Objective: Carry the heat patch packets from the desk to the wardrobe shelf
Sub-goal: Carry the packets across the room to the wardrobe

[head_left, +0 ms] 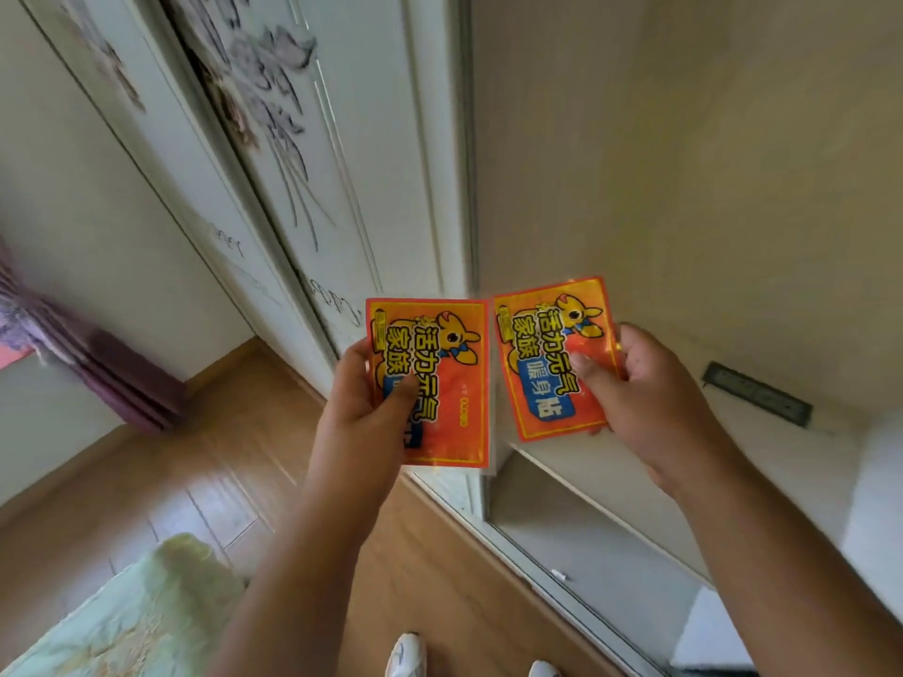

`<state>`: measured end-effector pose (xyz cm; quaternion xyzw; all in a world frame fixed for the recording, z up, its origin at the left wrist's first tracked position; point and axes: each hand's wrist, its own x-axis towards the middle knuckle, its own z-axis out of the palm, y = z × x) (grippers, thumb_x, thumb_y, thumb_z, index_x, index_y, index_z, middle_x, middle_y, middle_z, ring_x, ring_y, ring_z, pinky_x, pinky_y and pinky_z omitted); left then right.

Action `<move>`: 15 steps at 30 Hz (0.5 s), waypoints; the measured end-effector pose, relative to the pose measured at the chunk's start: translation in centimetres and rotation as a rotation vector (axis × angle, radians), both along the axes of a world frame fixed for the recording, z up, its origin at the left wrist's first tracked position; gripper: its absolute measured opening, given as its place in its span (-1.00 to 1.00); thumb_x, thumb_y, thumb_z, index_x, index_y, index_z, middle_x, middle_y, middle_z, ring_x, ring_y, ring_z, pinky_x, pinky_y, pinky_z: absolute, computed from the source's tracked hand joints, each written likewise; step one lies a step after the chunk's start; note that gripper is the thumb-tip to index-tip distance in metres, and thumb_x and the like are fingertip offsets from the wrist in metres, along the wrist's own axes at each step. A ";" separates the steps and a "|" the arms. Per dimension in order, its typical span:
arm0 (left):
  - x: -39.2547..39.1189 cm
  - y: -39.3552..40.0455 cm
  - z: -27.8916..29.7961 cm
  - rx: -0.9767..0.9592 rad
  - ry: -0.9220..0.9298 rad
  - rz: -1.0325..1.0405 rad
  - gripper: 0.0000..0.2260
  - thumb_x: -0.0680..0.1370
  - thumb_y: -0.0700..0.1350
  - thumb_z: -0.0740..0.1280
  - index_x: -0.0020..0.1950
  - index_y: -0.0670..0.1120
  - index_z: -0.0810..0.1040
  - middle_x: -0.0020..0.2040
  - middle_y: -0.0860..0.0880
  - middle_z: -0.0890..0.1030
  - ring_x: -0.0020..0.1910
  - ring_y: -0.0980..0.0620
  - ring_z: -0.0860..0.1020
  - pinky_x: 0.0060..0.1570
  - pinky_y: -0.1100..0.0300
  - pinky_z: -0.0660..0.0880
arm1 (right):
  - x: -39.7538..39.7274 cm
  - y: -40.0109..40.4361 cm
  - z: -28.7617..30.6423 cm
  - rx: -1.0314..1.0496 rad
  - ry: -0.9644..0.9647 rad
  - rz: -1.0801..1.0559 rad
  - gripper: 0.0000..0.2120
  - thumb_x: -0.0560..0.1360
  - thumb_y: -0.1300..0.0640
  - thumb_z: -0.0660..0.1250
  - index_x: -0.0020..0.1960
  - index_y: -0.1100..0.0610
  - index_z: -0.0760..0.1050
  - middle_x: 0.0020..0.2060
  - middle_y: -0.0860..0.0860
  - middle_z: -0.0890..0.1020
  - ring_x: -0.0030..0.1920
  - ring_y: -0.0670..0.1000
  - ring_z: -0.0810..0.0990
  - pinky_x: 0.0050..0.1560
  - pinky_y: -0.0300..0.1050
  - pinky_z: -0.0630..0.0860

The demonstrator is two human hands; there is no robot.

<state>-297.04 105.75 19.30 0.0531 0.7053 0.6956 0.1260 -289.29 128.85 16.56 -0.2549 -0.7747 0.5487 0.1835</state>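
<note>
Two orange-red heat patch packets with yellow borders and a cartoon animal are held up in front of an open wardrobe. My left hand pinches the left packet with the thumb across its front. My right hand pinches the right packet the same way, over the pale wardrobe shelf. The two packets sit side by side, edges almost touching, above the shelf's front left corner.
A sliding wardrobe door with a flower print stands to the left. A dark rectangular fitting lies at the shelf's back. A lower compartment opens beneath. Wooden floor, purple curtain, green bedding and white shoes lie below.
</note>
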 end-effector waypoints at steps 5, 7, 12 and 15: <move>-3.3 1.8 0.5 0.000 -0.004 -0.236 -0.73 0.68 -0.22 0.25 0.30 0.10 0.47 -0.01 0.02 0.76 -0.06 -0.02 0.74 -0.08 -0.10 0.67 | 1.9 -0.7 1.1 0.012 -0.003 -0.215 -0.95 0.63 0.03 0.39 0.06 -0.01 0.58 -0.12 -0.06 0.77 -0.25 0.00 0.77 -0.39 -0.02 0.63; -4.5 2.2 0.6 -0.004 -0.007 -0.323 -0.73 0.69 -0.22 0.25 0.30 0.10 0.47 0.00 0.00 0.75 -0.05 -0.07 0.74 -0.03 -0.20 0.66 | 2.7 -1.6 1.3 0.007 0.007 -0.293 -0.97 0.63 0.06 0.39 0.06 -0.01 0.58 -0.13 -0.03 0.77 -0.27 0.04 0.77 -0.40 -0.02 0.62; -6.7 2.6 -0.5 -0.026 -0.014 -0.491 -0.73 0.69 -0.21 0.25 0.33 0.07 0.46 0.03 0.02 0.75 -0.03 -0.06 0.74 0.02 -0.23 0.66 | 4.6 -5.0 0.6 -0.012 -0.037 -0.470 -0.91 0.64 0.05 0.37 0.14 -0.02 0.57 -0.06 -0.06 0.76 -0.26 -0.02 0.77 -0.40 -0.08 0.61; -7.0 2.8 -1.8 -0.061 -0.034 -0.574 -0.74 0.67 -0.22 0.28 0.28 0.10 0.50 0.03 0.02 0.75 -0.02 -0.05 0.74 0.02 -0.23 0.65 | 6.0 -7.2 -0.4 -0.048 -0.095 -0.553 -0.92 0.65 0.03 0.35 0.13 -0.05 0.55 -0.03 -0.09 0.75 -0.22 -0.07 0.77 -0.38 -0.12 0.63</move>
